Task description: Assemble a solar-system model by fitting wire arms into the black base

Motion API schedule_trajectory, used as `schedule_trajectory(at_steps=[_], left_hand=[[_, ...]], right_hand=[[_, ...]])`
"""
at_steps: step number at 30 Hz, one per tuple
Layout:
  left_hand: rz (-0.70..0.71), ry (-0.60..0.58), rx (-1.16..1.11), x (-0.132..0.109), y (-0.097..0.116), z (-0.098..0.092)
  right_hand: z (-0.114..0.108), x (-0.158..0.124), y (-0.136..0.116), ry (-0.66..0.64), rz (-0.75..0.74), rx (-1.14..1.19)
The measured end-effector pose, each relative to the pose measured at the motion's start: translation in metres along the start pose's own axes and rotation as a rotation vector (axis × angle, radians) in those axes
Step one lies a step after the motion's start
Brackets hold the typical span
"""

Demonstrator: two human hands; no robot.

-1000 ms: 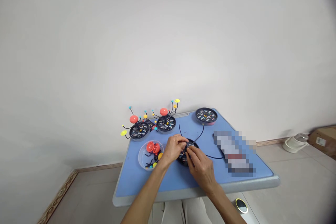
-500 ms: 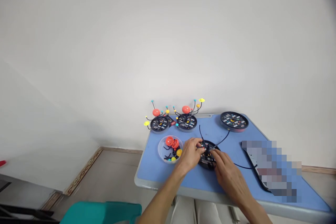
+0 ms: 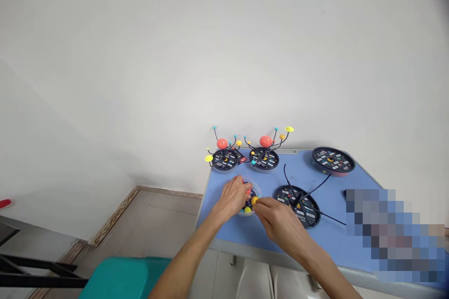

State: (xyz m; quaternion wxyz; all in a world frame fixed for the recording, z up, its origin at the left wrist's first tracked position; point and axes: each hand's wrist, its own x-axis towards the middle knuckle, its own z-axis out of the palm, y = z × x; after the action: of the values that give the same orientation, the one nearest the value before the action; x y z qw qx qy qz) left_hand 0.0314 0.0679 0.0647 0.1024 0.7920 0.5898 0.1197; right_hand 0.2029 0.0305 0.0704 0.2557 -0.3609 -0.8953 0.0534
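Head view. The blue desk (image 3: pixel 336 187) is the reference for all positions.

The left hand (image 3: pixel 232 198) is over the near-left part of the desk, curled downward and partly closed above a clear plastic bowl (image 3: pixel 258 191). The palm covers the bowl's contents, so it cannot be confirmed whether this hand has hold of anything. The right hand (image 3: pixel 280 224) reaches in from the desk's near edge, its fingertips (image 3: pixel 262 204) pinched on a yellow ball (image 3: pixel 254 200) at the bowl. The two hands are almost touching. A small red piece (image 3: pixel 248 191) shows in the bowl, partly hidden.

At the desk's centre, right of the bowl, lies a black disc base (image 3: pixel 297 205) with thin black wire arms, not touching either hand. At the far-left edge stand two assembled disc models (image 3: pixel 264 159) with red balls and smaller coloured balls on wire arms. A further black disc (image 3: pixel 333 160) sits at the far-right corner. A pixelated object (image 3: pixel 389 233) on the right of the desk cannot be identified. A teal seat (image 3: pixel 122 278) is off the near-left corner.
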Motion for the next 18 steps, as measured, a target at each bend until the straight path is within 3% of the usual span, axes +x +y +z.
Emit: schedule_trajectory(at_steps=[3, 8, 14, 18], left_hand=[[0.039, 0.0, -0.07, -0.002, -0.014, -0.003], [0.111, 0.046, -0.265, -0.007, -0.031, -0.008], [0.026, 0.144, -0.414, -0.006, -0.031, -0.006], [0.013, 0.172, -0.441, -0.005, -0.034, -0.003]], right_hand=[[0.015, 0.033, 0.003, -0.215, 0.037, -0.037], [0.022, 0.065, -0.001, -0.474, 0.141, -0.256], [0.032, 0.086, -0.013, -0.533, 0.143, -0.274], [0.026, 0.086, -0.004, -0.535, 0.157, -0.245]])
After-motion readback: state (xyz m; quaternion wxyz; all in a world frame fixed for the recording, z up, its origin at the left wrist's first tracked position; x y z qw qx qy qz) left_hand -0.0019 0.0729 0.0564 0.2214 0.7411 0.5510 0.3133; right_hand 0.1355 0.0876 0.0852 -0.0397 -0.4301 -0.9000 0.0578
